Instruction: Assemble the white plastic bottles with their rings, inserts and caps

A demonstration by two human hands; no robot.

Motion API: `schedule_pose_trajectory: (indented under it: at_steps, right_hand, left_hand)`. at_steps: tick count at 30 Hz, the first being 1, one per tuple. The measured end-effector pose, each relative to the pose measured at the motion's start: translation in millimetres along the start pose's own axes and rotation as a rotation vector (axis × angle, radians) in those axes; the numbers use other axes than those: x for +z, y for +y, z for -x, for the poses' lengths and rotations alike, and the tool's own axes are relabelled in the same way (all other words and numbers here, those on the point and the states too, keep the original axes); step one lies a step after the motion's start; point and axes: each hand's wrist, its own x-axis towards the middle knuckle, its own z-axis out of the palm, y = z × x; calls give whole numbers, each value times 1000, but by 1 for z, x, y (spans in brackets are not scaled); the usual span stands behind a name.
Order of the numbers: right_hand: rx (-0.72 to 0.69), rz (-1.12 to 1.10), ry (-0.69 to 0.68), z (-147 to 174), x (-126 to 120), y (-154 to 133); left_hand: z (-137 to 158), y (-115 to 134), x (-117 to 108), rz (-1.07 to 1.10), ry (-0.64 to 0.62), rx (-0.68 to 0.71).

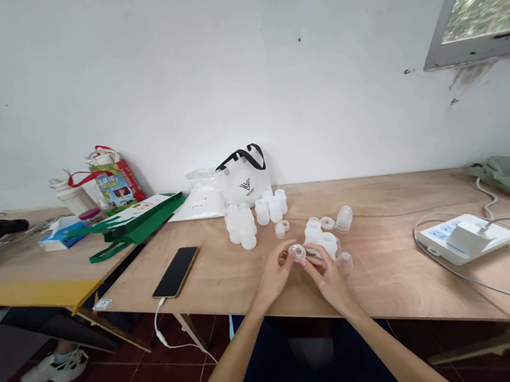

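A small round, translucent plastic ring-shaped cap (298,252) is held up just above the table's front part. My left hand (274,271) pinches it from the left with thumb and fingers. From the right, my right hand (328,277) grips the same cap between thumb and fingertips. Just beyond my right hand stand white plastic bottles (312,231), partly hidden by its fingers. Clear domed covers (344,219) and a flat ring (327,223) lie around them. A short stack of clear rings (280,230) sits behind my left hand.
Several white bottles stand in two groups (241,224) (271,206) near a white bag (247,182) and a plastic sack (201,197). A phone (176,271) on a cable lies left. A power strip (466,240) with cables is right. A person's shoe (56,368) shows far left.
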Motion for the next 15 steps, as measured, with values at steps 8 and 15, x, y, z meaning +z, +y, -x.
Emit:
schedule_pose_trajectory:
  at_steps: [8, 15]
  right_hand:
    - [-39, 69, -28, 3, 1, -3]
    - [-25, 40, -25, 2, 1, -1]
  left_hand:
    - [-3, -1, -2, 115, 20, -12]
    - [-1, 4, -4, 164, -10, -30]
